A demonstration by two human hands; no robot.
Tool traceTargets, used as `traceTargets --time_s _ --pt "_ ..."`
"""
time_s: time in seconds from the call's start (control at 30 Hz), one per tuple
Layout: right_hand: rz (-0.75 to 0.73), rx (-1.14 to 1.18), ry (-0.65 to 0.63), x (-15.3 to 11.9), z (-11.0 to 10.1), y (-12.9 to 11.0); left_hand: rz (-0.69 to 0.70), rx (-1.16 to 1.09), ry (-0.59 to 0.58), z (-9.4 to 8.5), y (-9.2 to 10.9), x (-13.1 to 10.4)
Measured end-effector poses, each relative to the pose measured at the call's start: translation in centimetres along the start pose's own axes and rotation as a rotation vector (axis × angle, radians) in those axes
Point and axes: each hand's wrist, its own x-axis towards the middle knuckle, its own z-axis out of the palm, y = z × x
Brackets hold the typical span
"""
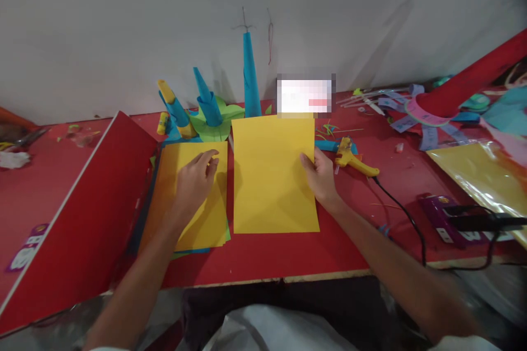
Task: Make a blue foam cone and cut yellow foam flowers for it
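Observation:
My right hand grips a yellow paper sheet by its right edge, thumb in front and the other fingers partly hidden behind. The sheet stands above the red table. My left hand is over a stack of coloured paper with yellow on top and green and blue edges showing beneath. Its fingers are loosely bent and apart, with nothing between them. Whether it touches the stack I cannot tell.
A red board leans at the left. Blue paper cones stand along the wall. To the right are a yellow glue gun with a black cord, a purple power strip and a plastic-wrapped yellow pack.

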Motion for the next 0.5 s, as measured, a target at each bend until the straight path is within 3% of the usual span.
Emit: traceTargets --time_s 0.1,0.23,0.33,0.5 --pt "0.007 0.014 -0.003 -0.1 0.1 0.0 -0.066 -0.174 -0.074 2.0 0.8 0.1" --pt "-0.006 0.025 -0.029 -0.2 0.3 -0.5 -0.1 -0.483 -0.175 4.2 0.4 -0.3" --pt "-0.001 0.032 -0.047 -0.3 0.5 -0.9 -0.126 -0.661 -0.146 5.0 -0.4 -0.4" --pt "0.031 0.053 -0.16 -0.5 0.6 -1.2 -0.182 -0.814 -0.047 4.7 -1.6 0.0"
